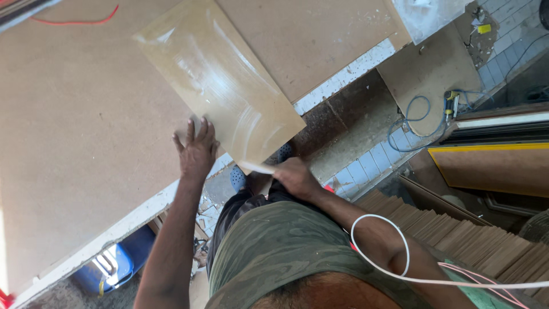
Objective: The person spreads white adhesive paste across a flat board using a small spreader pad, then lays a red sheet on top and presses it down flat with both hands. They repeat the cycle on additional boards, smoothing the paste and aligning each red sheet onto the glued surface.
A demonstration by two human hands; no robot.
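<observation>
- Pale tiled floor (366, 163) lies beyond the hands, dusty in daylight.
- Stacked wooden boards (457, 234) sit right of them.
- Blue hose (414, 117) coils farther off.

The person wears a sleeveless olive-green camouflage top (286, 252) with mottled darker streaks, over dark grey trousers (240, 209). Both arms are bare to the shoulder, with no gloves, watch or rings visible on the left hand (196, 150) or right hand (294, 176). Blue perforated clogs (238, 178) cover the feet.
</observation>
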